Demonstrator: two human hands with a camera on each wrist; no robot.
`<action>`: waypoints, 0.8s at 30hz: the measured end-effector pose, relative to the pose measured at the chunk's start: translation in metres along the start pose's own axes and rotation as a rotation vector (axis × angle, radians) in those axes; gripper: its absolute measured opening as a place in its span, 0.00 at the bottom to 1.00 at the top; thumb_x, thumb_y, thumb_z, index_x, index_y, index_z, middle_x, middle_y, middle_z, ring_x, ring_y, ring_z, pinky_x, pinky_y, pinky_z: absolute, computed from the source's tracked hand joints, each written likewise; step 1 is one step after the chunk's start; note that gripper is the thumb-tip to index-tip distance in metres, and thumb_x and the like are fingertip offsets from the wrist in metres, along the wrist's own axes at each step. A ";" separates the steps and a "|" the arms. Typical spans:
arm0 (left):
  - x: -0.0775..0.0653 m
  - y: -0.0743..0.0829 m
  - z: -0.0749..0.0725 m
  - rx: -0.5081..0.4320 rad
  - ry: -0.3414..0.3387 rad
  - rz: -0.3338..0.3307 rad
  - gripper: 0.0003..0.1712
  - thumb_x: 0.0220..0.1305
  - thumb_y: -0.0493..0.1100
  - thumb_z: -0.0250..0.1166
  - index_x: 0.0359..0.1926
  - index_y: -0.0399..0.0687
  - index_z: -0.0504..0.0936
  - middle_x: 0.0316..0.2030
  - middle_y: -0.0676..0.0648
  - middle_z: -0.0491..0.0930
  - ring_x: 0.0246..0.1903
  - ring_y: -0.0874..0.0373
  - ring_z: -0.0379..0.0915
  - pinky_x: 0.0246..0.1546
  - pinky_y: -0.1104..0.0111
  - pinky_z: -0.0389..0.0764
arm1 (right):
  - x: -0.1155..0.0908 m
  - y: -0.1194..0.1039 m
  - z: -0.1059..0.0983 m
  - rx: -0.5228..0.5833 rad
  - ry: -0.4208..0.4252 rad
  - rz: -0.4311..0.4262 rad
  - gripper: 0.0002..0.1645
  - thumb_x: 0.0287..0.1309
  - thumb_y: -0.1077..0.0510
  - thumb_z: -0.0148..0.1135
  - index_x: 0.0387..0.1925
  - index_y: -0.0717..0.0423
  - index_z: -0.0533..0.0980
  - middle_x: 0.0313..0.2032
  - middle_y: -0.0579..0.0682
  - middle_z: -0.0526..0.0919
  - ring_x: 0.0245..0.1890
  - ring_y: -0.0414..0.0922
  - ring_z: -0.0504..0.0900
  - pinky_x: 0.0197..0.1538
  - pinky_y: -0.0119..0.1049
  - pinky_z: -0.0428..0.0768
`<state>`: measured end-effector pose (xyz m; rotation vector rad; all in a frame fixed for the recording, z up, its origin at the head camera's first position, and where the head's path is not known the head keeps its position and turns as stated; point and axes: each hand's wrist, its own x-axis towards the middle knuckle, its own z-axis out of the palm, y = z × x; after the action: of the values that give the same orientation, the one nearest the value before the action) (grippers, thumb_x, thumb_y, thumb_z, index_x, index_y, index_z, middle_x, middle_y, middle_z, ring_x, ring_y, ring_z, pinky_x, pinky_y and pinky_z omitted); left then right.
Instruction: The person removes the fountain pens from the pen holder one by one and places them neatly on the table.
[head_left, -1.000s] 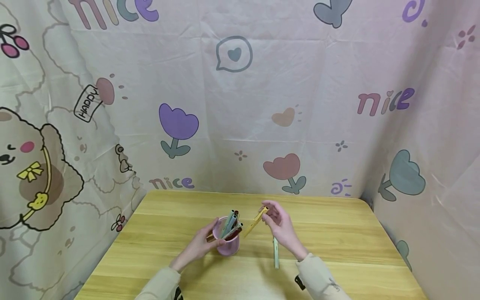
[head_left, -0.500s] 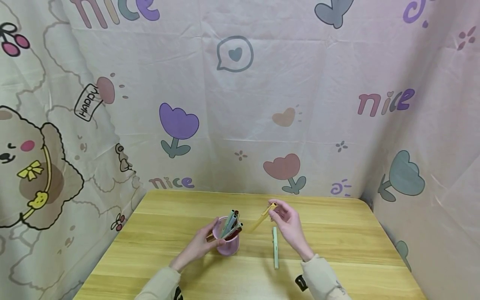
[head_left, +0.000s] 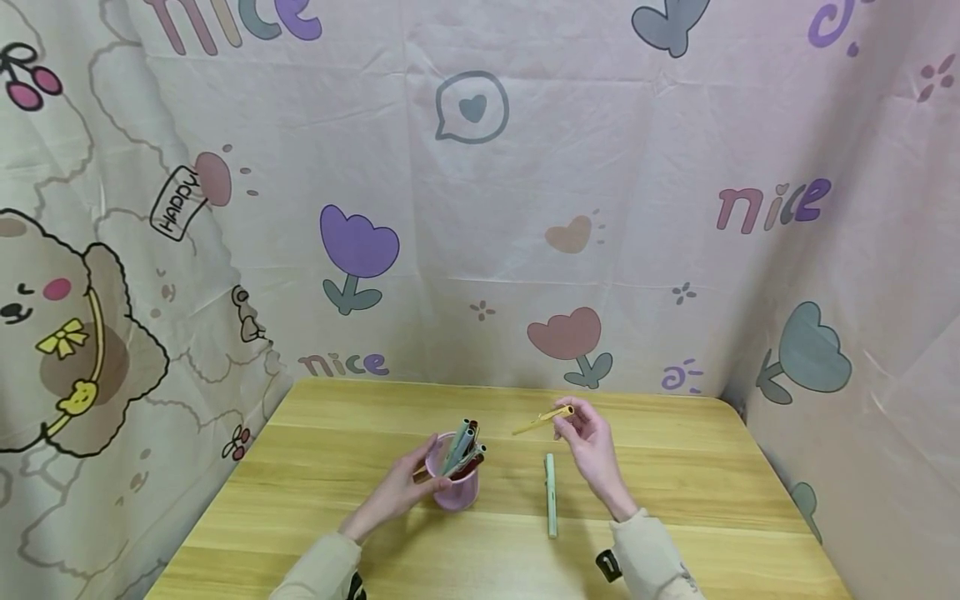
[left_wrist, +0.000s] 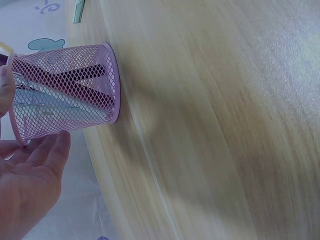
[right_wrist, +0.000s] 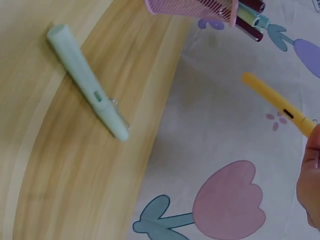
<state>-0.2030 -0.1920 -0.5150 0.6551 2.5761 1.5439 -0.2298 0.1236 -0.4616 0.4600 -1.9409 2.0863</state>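
Note:
My left hand [head_left: 401, 487] holds a pink mesh pen holder [head_left: 457, 497] by its upper part, thumb on the near side and fingers on the other. Several pens [head_left: 459, 447], pale green, bluish and dark red, lean inside; their shafts show through the mesh [left_wrist: 65, 90] in the left wrist view. To the right, my right hand [head_left: 592, 446] pinches a yellow pen [head_left: 536, 422] near one end, its other end pointing left toward the holder. A pale green pen [head_left: 552, 500] with a clip lies on the table between the holder and my right forearm.
The wooden table [head_left: 315, 442] ends at a printed cloth backdrop [head_left: 480, 208], which also hangs along both sides. A black piece [head_left: 608, 566] shows beside my right sleeve.
My right hand has moved right, carrying the yellow pen away from the holder and tilting it flatter. The pale green pen is now fully uncovered. My left hand and the holder stay put.

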 end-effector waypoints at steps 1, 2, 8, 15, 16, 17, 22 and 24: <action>0.000 0.000 0.000 0.001 0.001 0.001 0.52 0.64 0.45 0.68 0.74 0.21 0.47 0.70 0.19 0.57 0.66 0.24 0.64 0.66 0.46 0.73 | 0.000 0.001 -0.001 0.013 0.005 -0.004 0.12 0.63 0.73 0.59 0.48 0.69 0.75 0.35 0.44 0.82 0.29 0.34 0.79 0.34 0.24 0.84; 0.000 0.000 0.000 -0.001 0.003 0.001 0.52 0.64 0.45 0.68 0.74 0.21 0.47 0.70 0.19 0.57 0.66 0.24 0.64 0.66 0.46 0.74 | 0.001 0.002 -0.002 0.029 0.007 -0.009 0.11 0.64 0.73 0.59 0.48 0.68 0.74 0.35 0.45 0.83 0.29 0.35 0.80 0.34 0.25 0.86; -0.001 -0.001 0.000 0.021 0.022 0.009 0.52 0.63 0.45 0.69 0.73 0.20 0.49 0.70 0.20 0.58 0.64 0.25 0.67 0.64 0.49 0.77 | -0.001 0.011 -0.011 0.035 -0.018 -0.036 0.10 0.72 0.68 0.52 0.52 0.65 0.69 0.40 0.50 0.86 0.29 0.37 0.84 0.35 0.30 0.90; 0.000 -0.002 0.000 0.013 0.019 -0.021 0.53 0.63 0.46 0.69 0.74 0.22 0.49 0.70 0.20 0.57 0.66 0.25 0.65 0.66 0.47 0.74 | -0.004 0.019 -0.023 -0.081 -0.020 0.061 0.16 0.71 0.72 0.49 0.58 0.68 0.64 0.42 0.70 0.81 0.29 0.38 0.83 0.36 0.30 0.90; 0.001 -0.002 0.000 0.014 0.016 -0.027 0.53 0.63 0.47 0.69 0.74 0.22 0.48 0.70 0.20 0.57 0.66 0.25 0.65 0.66 0.47 0.74 | -0.005 0.019 -0.024 -0.103 -0.022 0.089 0.19 0.69 0.74 0.50 0.59 0.68 0.63 0.43 0.72 0.80 0.29 0.38 0.83 0.35 0.29 0.90; 0.001 -0.002 0.000 0.018 0.016 -0.028 0.53 0.64 0.47 0.69 0.74 0.22 0.48 0.70 0.20 0.57 0.66 0.25 0.65 0.66 0.46 0.74 | -0.005 0.019 -0.026 -0.126 -0.021 0.116 0.22 0.67 0.76 0.51 0.60 0.69 0.62 0.44 0.74 0.80 0.28 0.37 0.82 0.34 0.28 0.89; 0.001 -0.003 0.001 0.010 0.014 -0.035 0.53 0.64 0.46 0.69 0.75 0.23 0.48 0.71 0.20 0.56 0.67 0.25 0.64 0.66 0.47 0.74 | -0.008 0.023 -0.034 -0.210 -0.018 0.228 0.32 0.63 0.76 0.56 0.67 0.67 0.61 0.43 0.73 0.81 0.26 0.35 0.78 0.28 0.27 0.83; 0.001 -0.003 0.001 0.002 0.012 -0.035 0.53 0.64 0.46 0.69 0.75 0.23 0.48 0.71 0.20 0.56 0.67 0.25 0.64 0.66 0.48 0.74 | -0.009 0.025 -0.037 -0.232 -0.024 0.267 0.35 0.64 0.74 0.57 0.71 0.65 0.61 0.41 0.68 0.82 0.26 0.37 0.77 0.28 0.27 0.82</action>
<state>-0.2042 -0.1920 -0.5177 0.5992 2.5833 1.5403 -0.2333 0.1584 -0.4906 0.1860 -2.3330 1.9726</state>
